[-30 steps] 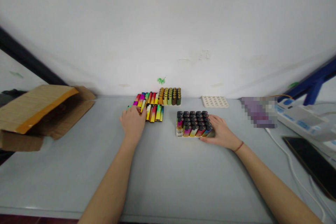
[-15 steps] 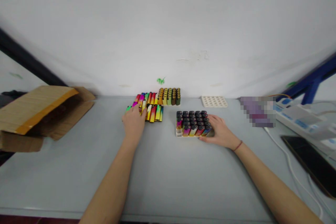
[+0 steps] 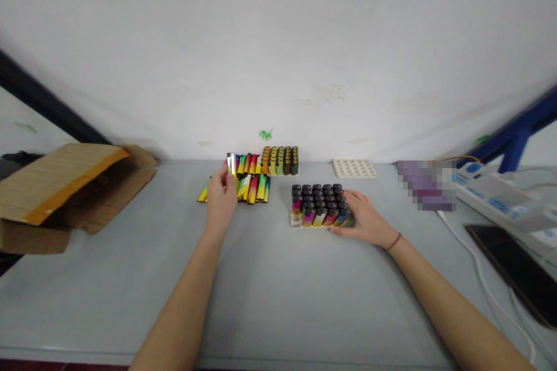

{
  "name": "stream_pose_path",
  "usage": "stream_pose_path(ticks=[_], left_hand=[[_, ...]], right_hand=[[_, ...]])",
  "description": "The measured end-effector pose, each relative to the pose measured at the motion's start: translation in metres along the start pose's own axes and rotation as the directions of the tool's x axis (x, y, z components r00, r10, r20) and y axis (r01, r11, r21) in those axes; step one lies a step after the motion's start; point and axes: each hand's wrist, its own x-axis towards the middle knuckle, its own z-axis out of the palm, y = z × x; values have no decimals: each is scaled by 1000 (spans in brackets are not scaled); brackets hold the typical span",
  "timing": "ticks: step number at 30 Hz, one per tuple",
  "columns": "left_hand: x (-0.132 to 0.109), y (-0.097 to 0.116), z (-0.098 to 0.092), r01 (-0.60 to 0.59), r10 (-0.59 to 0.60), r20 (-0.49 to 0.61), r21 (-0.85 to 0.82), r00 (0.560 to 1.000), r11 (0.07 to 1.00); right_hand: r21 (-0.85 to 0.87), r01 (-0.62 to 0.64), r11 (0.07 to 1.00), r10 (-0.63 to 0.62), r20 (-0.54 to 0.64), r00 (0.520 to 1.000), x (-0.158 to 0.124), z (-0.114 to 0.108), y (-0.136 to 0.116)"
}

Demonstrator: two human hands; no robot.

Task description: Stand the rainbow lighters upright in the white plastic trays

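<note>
Between the thumb and fingers of my left hand [image 3: 221, 197] is a lighter [image 3: 232, 163], held upright with a shiny silver side showing. Just beyond and beside that hand lie loose colourful lighters [image 3: 253, 188] in two rows on the table. My right hand [image 3: 363, 217] is wrapped round the right side of a white holder [image 3: 296, 222]. Black-topped lighters [image 3: 322, 200] stand upright in this holder, and a slot at its near left corner has none. The right fingertips are partly hidden behind the lighters.
Against the wall stands a block of yellow, green and brown lighters [image 3: 281, 161]. A white slotted tray [image 3: 354, 168] lies right of it. An open cardboard box [image 3: 73, 185] is at the left. At the right are a phone [image 3: 516, 269], a power strip [image 3: 500, 200] and a white cable [image 3: 476, 258].
My left hand has picked a lighter out of the loose rows and lifted it upright. My right hand stays on the holder.
</note>
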Motion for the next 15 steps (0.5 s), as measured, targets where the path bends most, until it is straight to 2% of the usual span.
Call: stream_pose_path(ticks=[1, 3, 6, 10, 15], left_hand=[[-1, 3, 3, 63, -63, 10, -150, 998, 987], [-7, 13, 9, 187, -176, 63, -390, 982, 901], [-18, 30, 15, 304, -251, 172, -559, 953, 771], [-33, 45, 18, 392, -253, 304, -622, 919, 678], [-47, 52, 22, 459, -178, 484, -558, 857, 692]], right_hand=[[1, 0, 1000, 0, 0, 1000, 0, 0, 0], [1, 3, 1000, -3, -2, 1000, 0, 0, 0], [-4, 8, 1000, -8, -6, 1000, 0, 0, -1], [-17, 8, 1000, -8, -12, 1000, 0, 1, -1], [-22, 14, 1000, -14, 0, 1000, -1, 0, -1]])
